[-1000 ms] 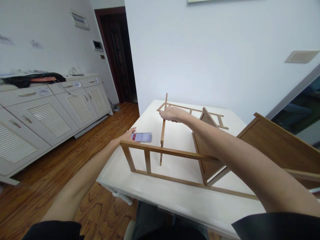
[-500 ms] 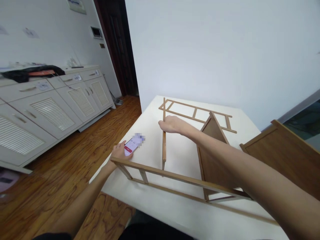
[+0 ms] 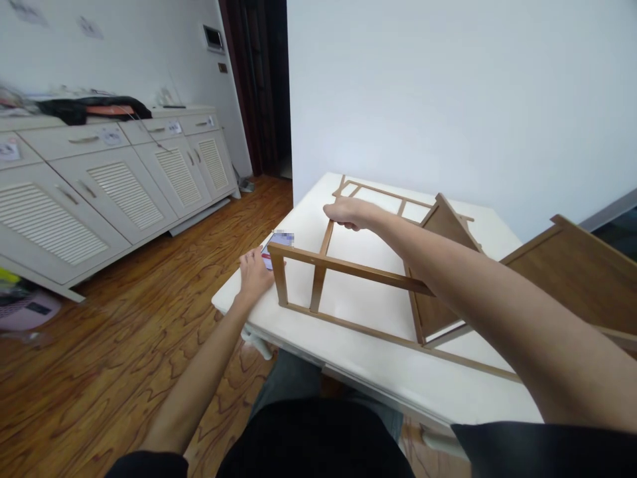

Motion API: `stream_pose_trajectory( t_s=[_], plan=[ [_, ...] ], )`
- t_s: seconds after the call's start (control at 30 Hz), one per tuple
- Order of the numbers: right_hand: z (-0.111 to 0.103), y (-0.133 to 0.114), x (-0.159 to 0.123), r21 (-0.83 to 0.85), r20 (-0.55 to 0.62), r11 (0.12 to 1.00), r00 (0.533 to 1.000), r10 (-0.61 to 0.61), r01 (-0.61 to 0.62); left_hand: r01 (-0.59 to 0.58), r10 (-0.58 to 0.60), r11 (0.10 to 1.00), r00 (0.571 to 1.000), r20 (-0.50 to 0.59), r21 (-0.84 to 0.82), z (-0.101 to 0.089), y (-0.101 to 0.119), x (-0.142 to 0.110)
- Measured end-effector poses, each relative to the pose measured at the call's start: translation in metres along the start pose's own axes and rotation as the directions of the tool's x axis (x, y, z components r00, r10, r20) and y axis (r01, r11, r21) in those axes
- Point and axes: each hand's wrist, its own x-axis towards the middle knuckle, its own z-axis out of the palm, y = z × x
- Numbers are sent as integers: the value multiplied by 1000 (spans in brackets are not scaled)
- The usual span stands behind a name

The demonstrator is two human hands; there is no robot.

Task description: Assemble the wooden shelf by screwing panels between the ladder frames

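Note:
My right hand (image 3: pixel 351 212) is closed around a narrow wooden slat (image 3: pixel 326 238), seen nearly edge-on above the table. The slat's near end meets the upper rail of a ladder-like wooden frame (image 3: pixel 358 267) standing on its long side, close to a short crosspiece. Whether the two are joined, I cannot tell. My left hand (image 3: pixel 255 272) lies at the table's left edge, its fingers and thumb around the lower end of a phone (image 3: pixel 281 240), just left of the frame's end. Behind my right forearm, a brown wooden panel (image 3: pixel 438 265) leans against the frame.
A second ladder-like frame (image 3: pixel 401 207) lies flat at the back of the white table (image 3: pixel 368 372). Another brown panel (image 3: pixel 572 265) stands tilted at the right. A white wall rises behind the table. White cabinets (image 3: pixel 134 179) line the left side, across the wooden floor (image 3: pixel 164 285).
The slat's near end has come to the upper rail of the standing frame, with my right hand still on it. My view has shifted. My left hand stays at the phone.

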Motion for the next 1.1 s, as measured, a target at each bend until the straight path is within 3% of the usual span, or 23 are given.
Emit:
stream_pose_trajectory(
  t_s=[0.1,0.2,0.33,0.43,0.53,0.67,0.77,0.87,0.97,1.1],
  plan=[
    [-1,-3,-8,-14,3,1000,1000,16,-16,-16,-15,986,983,-183,-166,-19,10,-10],
    [-2,-5,-10,-17,10,1000,1000,26,-26,-126,29,934,959,-282,-334,-40,22,-23],
    [-3,-9,-7,-18,20,999,999,40,-40,-333,251,784,942,-224,-524,-60,46,-42],
    [-3,-13,-3,-31,26,998,999,47,-47,-431,399,652,895,-201,-624,-69,69,-46],
    [-3,-17,-1,-59,27,997,998,49,-47,-490,450,533,855,-258,-690,-79,87,-39],
    [-1,-19,1,-101,12,994,999,43,-42,-558,568,464,783,-253,-688,-99,95,-19],
    [0,-19,0,-126,-3,991,999,43,-43,-660,719,439,665,-202,-609,-120,95,-3],
    [-2,-19,-2,-139,-8,990,999,38,-39,-737,821,480,568,-53,-476,-143,100,10],
    [-4,-19,-5,-139,-10,990,999,33,-34,-778,821,571,543,179,-262,-161,112,15],
    [-3,-16,-7,-128,-35,992,999,13,-18,-834,777,552,512,367,-5,-171,132,12]
  ],
)
